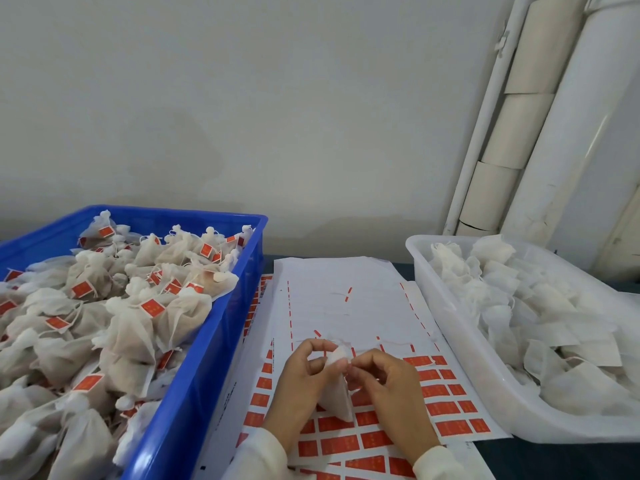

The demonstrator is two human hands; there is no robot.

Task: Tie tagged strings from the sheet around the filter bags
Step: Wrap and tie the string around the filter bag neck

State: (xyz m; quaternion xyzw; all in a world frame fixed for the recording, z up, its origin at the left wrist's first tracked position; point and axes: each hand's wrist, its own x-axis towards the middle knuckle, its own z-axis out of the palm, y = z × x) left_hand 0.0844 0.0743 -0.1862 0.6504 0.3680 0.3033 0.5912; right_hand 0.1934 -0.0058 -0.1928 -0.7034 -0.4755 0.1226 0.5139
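Filter bag (pixel 336 386) hangs between both hands over the tag sheet (pixel 346 296), neck bunched at the top: left hand (pixel 304 367) grip pinches the gathered neck, right hand (pixel 377 372) grip pinches what looks like the thin string at the neck, so I'd keep the neck squeezed tight, wrap close under the bunch and pull the knot snug without tearing the mesh. Bag is soft, translucent white non-woven, limp and wedge-shaped; sheet is flat white backing with rows of small red-orange rectangular tags (pixel 443 408), lying on the dark counter (pixel 554 459). Blue plastic crate (pixel 214 341) on the left holds tied, tagged bags; the translucent white tub (pixel 485 372) on the right holds flat untied ones.
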